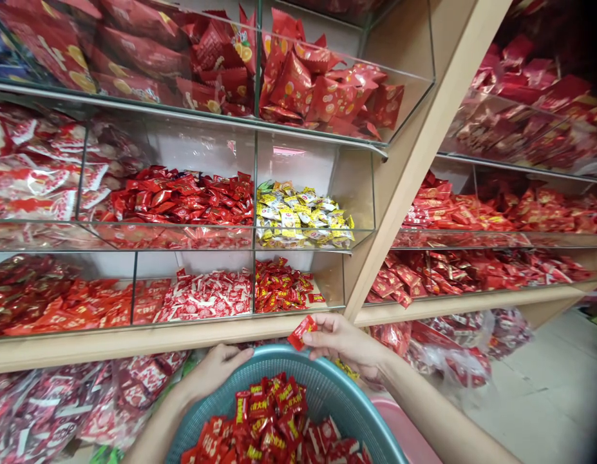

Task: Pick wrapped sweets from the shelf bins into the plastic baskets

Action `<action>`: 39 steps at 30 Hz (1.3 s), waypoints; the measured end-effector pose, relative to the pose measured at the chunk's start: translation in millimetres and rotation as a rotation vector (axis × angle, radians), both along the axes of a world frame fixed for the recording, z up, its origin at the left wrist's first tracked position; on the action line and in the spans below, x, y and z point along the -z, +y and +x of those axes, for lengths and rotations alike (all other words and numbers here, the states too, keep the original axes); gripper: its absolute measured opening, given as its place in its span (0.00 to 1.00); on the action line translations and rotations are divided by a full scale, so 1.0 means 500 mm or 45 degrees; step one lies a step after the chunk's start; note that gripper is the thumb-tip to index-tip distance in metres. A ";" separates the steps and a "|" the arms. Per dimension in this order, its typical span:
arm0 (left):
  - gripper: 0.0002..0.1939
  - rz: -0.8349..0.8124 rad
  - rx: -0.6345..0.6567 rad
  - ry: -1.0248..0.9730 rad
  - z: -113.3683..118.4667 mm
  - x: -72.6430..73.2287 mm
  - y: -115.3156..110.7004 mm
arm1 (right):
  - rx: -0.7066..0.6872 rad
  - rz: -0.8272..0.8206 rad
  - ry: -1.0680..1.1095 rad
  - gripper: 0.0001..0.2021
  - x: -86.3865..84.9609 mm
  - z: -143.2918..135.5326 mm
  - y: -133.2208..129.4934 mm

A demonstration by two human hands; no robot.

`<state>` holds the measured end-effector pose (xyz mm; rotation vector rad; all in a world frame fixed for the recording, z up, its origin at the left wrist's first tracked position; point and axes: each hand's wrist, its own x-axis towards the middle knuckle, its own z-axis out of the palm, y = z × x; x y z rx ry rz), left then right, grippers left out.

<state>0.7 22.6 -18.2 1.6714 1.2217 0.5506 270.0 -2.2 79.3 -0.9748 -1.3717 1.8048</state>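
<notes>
My right hand pinches a small red wrapped candy between thumb and fingers, above the far rim of a teal plastic basket. My left hand is closed over the basket's left far rim. Inside the basket lie many red wrapped candies, some with yellow lettering and others with white. Just beyond my right hand, a glass shelf bin holds red candies with yellow print. The basket's near side is cut off by the frame.
Glass-fronted bins rise ahead, with red-and-white candies, yellow-and-white candies and large red packets. A wooden upright divides the shelves. Bagged candies lie underneath. A pink tub stands behind the basket; tiled floor shows at right.
</notes>
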 end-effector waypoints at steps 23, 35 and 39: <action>0.28 -0.061 -0.010 -0.040 0.001 0.004 -0.001 | -0.046 0.201 -0.263 0.18 0.058 -0.011 -0.008; 0.29 -0.011 -0.029 -0.007 0.002 -0.003 -0.003 | -0.130 0.471 -0.882 0.10 0.112 -0.034 -0.017; 0.29 -0.013 -0.020 -0.036 0.004 -0.006 -0.004 | -0.144 0.722 -0.955 0.09 0.112 -0.063 -0.018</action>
